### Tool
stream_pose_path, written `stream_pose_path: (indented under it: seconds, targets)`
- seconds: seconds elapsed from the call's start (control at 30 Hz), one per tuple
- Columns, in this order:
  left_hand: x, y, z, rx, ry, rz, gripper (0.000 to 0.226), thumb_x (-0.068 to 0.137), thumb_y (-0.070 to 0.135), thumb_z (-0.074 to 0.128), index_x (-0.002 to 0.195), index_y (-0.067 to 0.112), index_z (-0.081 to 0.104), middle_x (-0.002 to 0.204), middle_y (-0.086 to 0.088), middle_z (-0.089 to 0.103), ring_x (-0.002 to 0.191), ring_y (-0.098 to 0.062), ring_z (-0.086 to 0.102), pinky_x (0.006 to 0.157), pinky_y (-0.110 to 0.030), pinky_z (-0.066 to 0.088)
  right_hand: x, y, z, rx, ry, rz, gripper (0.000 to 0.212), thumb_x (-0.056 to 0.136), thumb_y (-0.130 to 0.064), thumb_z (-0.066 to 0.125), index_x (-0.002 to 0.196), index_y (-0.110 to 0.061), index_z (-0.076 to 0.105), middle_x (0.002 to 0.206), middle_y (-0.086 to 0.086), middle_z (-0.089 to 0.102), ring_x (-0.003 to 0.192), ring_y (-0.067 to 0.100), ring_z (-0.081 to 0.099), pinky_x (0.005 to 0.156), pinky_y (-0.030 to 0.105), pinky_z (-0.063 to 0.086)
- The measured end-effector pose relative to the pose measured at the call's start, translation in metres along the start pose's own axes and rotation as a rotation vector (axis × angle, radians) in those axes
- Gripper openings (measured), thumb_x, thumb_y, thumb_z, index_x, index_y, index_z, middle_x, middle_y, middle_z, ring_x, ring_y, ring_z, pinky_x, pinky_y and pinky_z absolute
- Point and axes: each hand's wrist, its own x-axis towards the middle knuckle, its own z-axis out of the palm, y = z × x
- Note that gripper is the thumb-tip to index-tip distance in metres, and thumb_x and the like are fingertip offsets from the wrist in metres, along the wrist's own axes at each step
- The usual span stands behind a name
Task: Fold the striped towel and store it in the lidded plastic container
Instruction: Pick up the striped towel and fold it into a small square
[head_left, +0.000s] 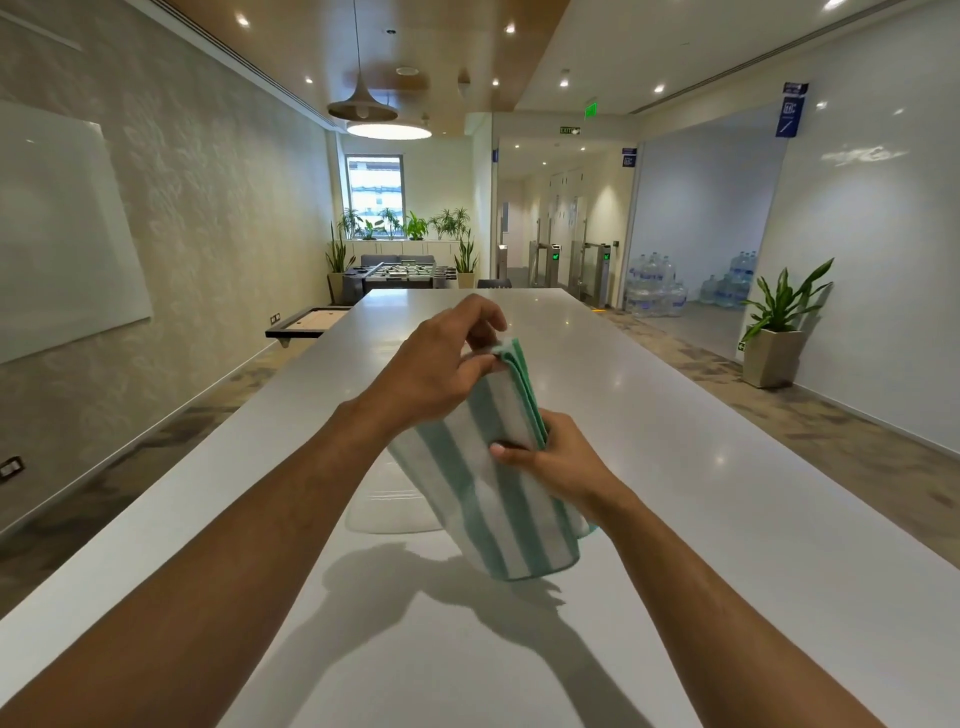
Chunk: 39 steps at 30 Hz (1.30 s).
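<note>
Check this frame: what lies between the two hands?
In the head view, only the striped towel: the left hand pinches its top corner and the right hand grips its side edge. It hangs folded above the table.

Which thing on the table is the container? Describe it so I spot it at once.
On the long white table, look just behind the striped towel held in both hands. The container is the clear, low, lidded plastic box there, nearly see-through and partly hidden by the towel.
</note>
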Motion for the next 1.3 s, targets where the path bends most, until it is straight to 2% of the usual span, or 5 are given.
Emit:
stream_pose_path:
  seconds: [0.27,0.4,0.57,1.1,1.3]
  targets:
    - [-0.039,-0.048,0.016,-0.154,0.440,-0.434,0.083,0.065,0.065,0.074,0.133,0.030,0.041,0.139,0.000,0.043,0.126,-0.015,0.038,0.102,-0.036,0.035,0.001,0.008,-0.010,0.309,0.099,0.019,0.026,0.081,-0.017,0.077,0.103,-0.005,0.071,0.097,0.013,0.076,0.086,0.029,0.073,0.078,0.042,0.061]
    - [-0.085,-0.069,0.045,-1.001,0.078,-0.771,0.113,0.048,0.069,0.082,0.139,0.017,0.040,0.133,-0.008,0.059,0.118,-0.025,0.058,0.103,-0.055,0.043,0.000,0.013,-0.012,0.503,0.086,0.101,0.029,0.083,-0.015,0.074,0.107,0.000,0.069,0.099,0.017,0.076,0.088,0.032,0.074,0.075,0.042,0.061]
    - [-0.112,-0.081,0.075,-1.270,-0.201,-0.815,0.067,0.078,0.043,0.075,0.132,0.008,0.058,0.131,-0.018,0.063,0.121,-0.039,0.058,0.096,-0.053,0.051,0.001,0.027,-0.001,0.614,0.042,0.265,0.035,0.085,-0.015,0.072,0.115,0.001,0.066,0.109,0.020,0.073,0.095,0.035,0.071,0.082,0.048,0.059]
    - [-0.111,-0.092,0.046,-1.098,-0.216,-0.586,0.061,0.075,0.002,0.075,0.130,0.018,0.055,0.126,-0.017,0.063,0.115,-0.036,0.062,0.088,-0.049,0.056,-0.008,0.045,-0.015,0.608,-0.130,0.222,0.043,0.076,0.020,0.063,0.115,0.002,0.064,0.114,0.022,0.071,0.104,0.040,0.068,0.082,0.047,0.059]
    - [-0.090,-0.082,0.031,-0.923,0.002,-0.455,0.040,0.082,-0.009,0.057,0.068,0.024,0.075,0.098,0.008,0.075,0.094,-0.019,0.067,0.070,-0.029,0.058,-0.004,0.027,-0.017,0.539,0.027,-0.089,0.040,0.082,0.026,0.050,0.087,-0.003,0.077,0.104,0.018,0.073,0.092,0.029,0.071,0.074,0.040,0.060]
